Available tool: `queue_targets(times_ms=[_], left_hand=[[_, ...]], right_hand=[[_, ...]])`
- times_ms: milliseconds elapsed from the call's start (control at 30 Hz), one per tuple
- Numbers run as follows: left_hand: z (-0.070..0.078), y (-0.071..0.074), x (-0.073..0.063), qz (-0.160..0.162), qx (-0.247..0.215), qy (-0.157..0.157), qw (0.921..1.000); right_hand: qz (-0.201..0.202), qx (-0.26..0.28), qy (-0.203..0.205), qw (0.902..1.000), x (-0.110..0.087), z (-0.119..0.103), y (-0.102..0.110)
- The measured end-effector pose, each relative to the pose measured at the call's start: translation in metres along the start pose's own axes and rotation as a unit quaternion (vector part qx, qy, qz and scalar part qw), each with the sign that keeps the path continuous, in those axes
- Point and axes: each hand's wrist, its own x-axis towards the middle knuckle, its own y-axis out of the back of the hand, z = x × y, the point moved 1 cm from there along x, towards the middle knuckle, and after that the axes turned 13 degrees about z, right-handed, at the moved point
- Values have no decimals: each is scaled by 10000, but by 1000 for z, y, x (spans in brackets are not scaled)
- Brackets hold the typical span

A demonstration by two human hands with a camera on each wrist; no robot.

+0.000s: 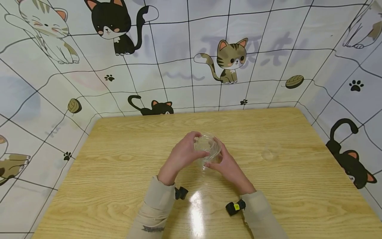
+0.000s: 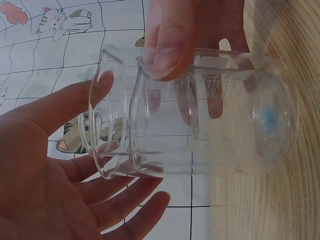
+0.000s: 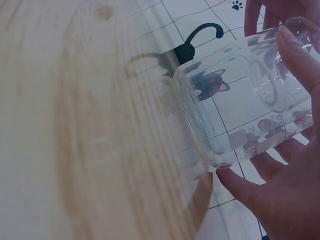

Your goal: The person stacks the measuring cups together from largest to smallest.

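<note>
Both hands hold a pair of nested clear glass beakers above the middle of the wooden table (image 1: 143,199). The smaller beaker (image 2: 116,130) sits partly inside the larger one, its rim sticking out. My left hand (image 1: 184,153) grips the smaller beaker near its rim, thumb on one side and fingers on the other. Printed graduations mark the larger beaker (image 2: 235,145), and a bluish patch shows at its base. Around its wall, my right hand (image 1: 229,165) curls, with the thumb at the larger rim in the left wrist view.
Another clear glass vessel (image 1: 270,154), faint against the wood, stands on the table to the right. Walls covered with a cat-patterned sheet (image 1: 179,39) rise behind the table and at both sides. A bright light reflection lies near the front of the table.
</note>
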Motion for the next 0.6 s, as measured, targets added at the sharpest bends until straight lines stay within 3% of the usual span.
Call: queue_targets(times_ms=[600], left_hand=[[1, 4, 9, -321, 135, -71, 9994]], right_hand=[[51, -123, -5, 9999, 1, 2, 0]])
